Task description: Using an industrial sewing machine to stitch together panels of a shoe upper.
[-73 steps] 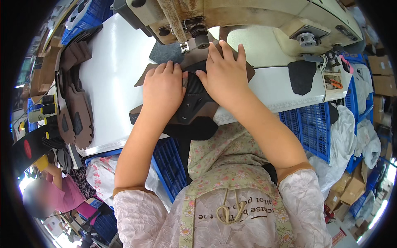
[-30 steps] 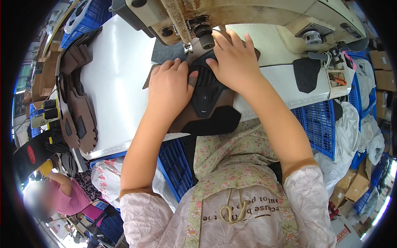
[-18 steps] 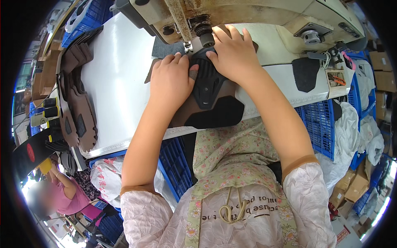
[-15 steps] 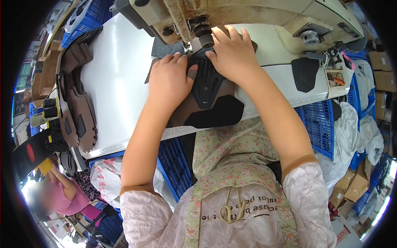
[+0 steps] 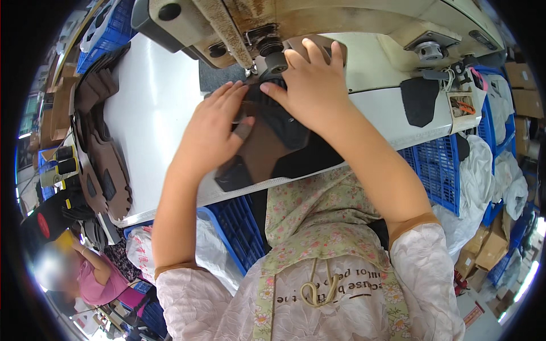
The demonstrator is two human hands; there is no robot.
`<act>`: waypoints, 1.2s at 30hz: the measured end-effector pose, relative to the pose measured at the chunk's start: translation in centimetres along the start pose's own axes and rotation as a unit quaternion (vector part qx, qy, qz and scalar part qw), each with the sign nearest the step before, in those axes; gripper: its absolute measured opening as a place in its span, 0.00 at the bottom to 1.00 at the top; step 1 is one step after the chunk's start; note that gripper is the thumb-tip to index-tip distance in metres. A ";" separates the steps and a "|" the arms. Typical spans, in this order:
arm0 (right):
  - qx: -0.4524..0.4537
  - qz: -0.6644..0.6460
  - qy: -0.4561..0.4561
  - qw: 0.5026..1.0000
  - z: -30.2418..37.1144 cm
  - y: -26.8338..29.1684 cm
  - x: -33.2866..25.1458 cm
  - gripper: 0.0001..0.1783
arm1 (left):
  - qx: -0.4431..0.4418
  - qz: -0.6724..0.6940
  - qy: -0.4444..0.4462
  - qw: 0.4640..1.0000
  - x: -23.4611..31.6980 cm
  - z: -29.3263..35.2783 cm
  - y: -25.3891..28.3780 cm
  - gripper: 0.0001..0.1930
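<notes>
Beneath the sewing machine [image 5: 341, 23] lies a brown fabric panel [image 5: 259, 139] with black patches and a black moulded piece [image 5: 284, 122] on it. My left hand [image 5: 213, 128] rests on the panel's left edge, fingers stretched forward and thumb apart. Close to the presser foot [image 5: 250, 70], my right hand [image 5: 315, 85] lies spread on the panel's far right part, its thumb reaching toward the black piece. Both hands press from above and grip nothing. The panel's far part is partly hidden by the right hand and the machine head.
Stacked brown cut panels [image 5: 105, 165] line the table's left side. A loose black piece [image 5: 420, 102] lies to the right, beside a small tray [image 5: 463, 108] with an orange-handled tool. Blue crates [image 5: 435, 173] stand below the table's front edge. Another person [image 5: 99, 275] works at lower left.
The panel has turned under the needle, its near end swinging left. My left hand has slid left and nearer me; my right hand has shifted slightly left.
</notes>
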State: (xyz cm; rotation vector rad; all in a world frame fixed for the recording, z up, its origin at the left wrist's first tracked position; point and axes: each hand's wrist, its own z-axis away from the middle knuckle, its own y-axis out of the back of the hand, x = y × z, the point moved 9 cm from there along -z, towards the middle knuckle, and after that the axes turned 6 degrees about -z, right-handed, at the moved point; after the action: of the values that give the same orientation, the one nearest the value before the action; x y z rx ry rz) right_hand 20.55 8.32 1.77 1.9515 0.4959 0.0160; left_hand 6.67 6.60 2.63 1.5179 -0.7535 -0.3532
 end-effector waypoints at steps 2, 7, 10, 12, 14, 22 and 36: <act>-0.010 0.009 0.009 1.000 -0.5 -0.5 0.7 0.32 | 0.010 -0.015 0.016 1.000 1.3 -0.3 -0.4 0.27; -0.058 0.027 0.020 0.998 -1.5 -0.9 1.8 0.29 | 0.049 -0.084 0.061 0.993 2.9 -0.6 -1.0 0.28; -0.114 0.036 0.012 0.993 -2.0 -1.5 2.4 0.30 | 0.052 -0.101 0.079 0.990 3.6 -1.0 -1.3 0.29; -0.120 0.040 0.012 0.992 -2.2 -1.7 2.5 0.30 | 0.062 -0.119 0.089 0.987 3.8 -1.0 -1.5 0.30; -0.126 0.046 0.011 0.991 -2.3 -1.7 2.5 0.30 | 0.066 -0.118 0.096 0.986 3.9 -1.0 -1.8 0.30; -0.097 0.028 0.017 0.995 -1.8 -1.2 1.8 0.25 | 0.069 -0.079 0.114 0.988 3.1 -0.7 -0.9 0.31; -0.021 -0.060 0.064 0.996 1.4 2.3 -0.1 0.23 | 0.050 -0.021 -0.050 0.997 -2.9 -0.6 1.2 0.31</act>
State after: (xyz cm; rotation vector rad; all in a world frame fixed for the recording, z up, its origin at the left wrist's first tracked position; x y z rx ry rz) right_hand 21.53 6.28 3.22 1.8845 0.6912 0.0750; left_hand 4.68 9.02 3.18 1.6227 -0.8288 -0.4313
